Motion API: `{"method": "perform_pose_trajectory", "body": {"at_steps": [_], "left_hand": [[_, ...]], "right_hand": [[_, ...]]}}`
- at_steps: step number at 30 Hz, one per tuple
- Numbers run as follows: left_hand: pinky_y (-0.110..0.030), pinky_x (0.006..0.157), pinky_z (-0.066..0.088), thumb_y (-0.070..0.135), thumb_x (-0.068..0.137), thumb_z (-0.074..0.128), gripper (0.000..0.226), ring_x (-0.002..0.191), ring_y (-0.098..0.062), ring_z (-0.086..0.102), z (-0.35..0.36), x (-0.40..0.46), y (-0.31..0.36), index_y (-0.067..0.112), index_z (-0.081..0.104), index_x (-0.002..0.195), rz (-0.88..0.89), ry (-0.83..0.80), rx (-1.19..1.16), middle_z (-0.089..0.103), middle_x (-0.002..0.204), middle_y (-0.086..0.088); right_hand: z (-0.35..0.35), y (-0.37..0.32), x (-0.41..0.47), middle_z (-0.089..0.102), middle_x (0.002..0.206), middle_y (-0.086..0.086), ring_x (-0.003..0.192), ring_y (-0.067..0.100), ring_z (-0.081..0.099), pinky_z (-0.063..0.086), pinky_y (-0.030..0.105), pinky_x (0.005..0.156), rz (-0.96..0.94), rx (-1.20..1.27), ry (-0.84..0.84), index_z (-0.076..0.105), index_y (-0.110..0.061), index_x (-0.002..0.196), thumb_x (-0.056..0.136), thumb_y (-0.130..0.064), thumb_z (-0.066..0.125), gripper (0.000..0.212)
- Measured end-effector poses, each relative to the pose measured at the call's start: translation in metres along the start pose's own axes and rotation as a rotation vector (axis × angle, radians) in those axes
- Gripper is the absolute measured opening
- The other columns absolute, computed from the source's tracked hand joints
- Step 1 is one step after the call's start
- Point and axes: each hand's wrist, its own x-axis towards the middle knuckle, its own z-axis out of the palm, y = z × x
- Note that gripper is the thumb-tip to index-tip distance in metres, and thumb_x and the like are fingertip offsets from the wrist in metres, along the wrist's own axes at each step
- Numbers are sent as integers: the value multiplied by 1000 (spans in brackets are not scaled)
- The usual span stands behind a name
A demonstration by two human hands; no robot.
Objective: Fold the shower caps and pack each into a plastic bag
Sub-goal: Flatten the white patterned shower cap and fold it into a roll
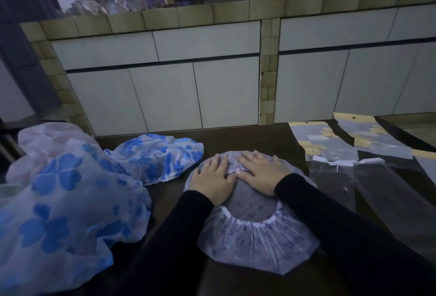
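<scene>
1. While both palms are pressing flat on the shower cap (252, 232) at the middle of the dark table (254, 139), the person is working on what looks like the first fold; the left hand (212, 177) and right hand (262, 173) are lying side by side with fingers straight and spread, gripping nothing.
2. Nothing is showing as packed; a heap of blue-flowered caps (63, 201) is waiting to the left, another cap (158, 156) is lying just behind it, and the flat plastic bags (349, 151) are sitting to the right, apparently holding no cap.
3. The cap is lying roughly round, its elastic opening (252, 210) facing up and toward the wearer; its slightly longer axis is running from the near edge away toward the tiled wall (165, 83).
</scene>
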Motion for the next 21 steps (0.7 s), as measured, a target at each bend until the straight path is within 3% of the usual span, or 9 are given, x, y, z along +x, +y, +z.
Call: {"method": "perform_pose_trajectory", "body": {"at_steps": [5, 9, 12, 14, 16, 18, 21], "left_hand": [[-44, 118, 7, 52, 100, 23, 62, 148, -17, 4, -5, 0, -4, 24, 11, 154, 2, -8, -63, 3, 162, 0], [-31, 111, 26, 38, 99, 42, 43, 140, -17, 32, -22, -16, -1, 18, 49, 137, 85, 219, -219, 29, 156, -4], [-24, 104, 31, 34, 97, 47, 41, 131, -13, 44, -30, -40, 10, 19, 53, 135, 112, 384, -247, 48, 145, 3], [-29, 100, 37, 40, 95, 46, 41, 122, -15, 50, -25, -55, 17, 20, 56, 129, 91, 384, -202, 57, 133, 3], [-40, 108, 32, 52, 93, 42, 52, 130, -22, 42, -12, -66, 21, 21, 48, 134, -4, 292, -84, 50, 140, -1], [-50, 115, 20, 68, 90, 31, 73, 142, -29, 23, -1, -71, 21, 22, 30, 147, -92, 150, -38, 30, 154, -4], [-53, 116, 7, 80, 84, 20, 86, 147, -31, 5, 7, -69, 21, 29, 12, 153, -102, 55, 14, 11, 161, -5]], "right_hand": [[-5, 3, -4, 0, 161, -8, 148, 15, -1, 3, 52, 117, 0, 49, -16, 5, -28, 153, 98, -57, 19, 64], [-19, 1, -22, 14, 160, -6, 147, 17, 8, 7, 51, 116, -36, 209, 107, 22, -29, 151, 100, -51, 24, 55], [-27, -4, -44, 35, 151, -4, 139, 16, 30, 20, 44, 112, -31, 234, 309, 39, -28, 144, 101, -45, 30, 47], [-28, -8, -57, 48, 141, -2, 127, 18, 45, 31, 40, 105, 6, 193, 305, 47, -26, 138, 101, -41, 32, 43], [-25, -10, -65, 53, 134, 2, 120, 21, 50, 38, 40, 102, 78, 107, 213, 53, -23, 131, 100, -42, 31, 43], [-14, -12, -71, 50, 139, 6, 125, 24, 47, 36, 44, 105, 122, 10, 123, 51, -21, 132, 99, -48, 28, 49], [6, -13, -79, 14, 160, 6, 146, 27, 13, 13, 50, 117, 125, -25, 29, 21, -25, 151, 99, -53, 21, 59]]}}
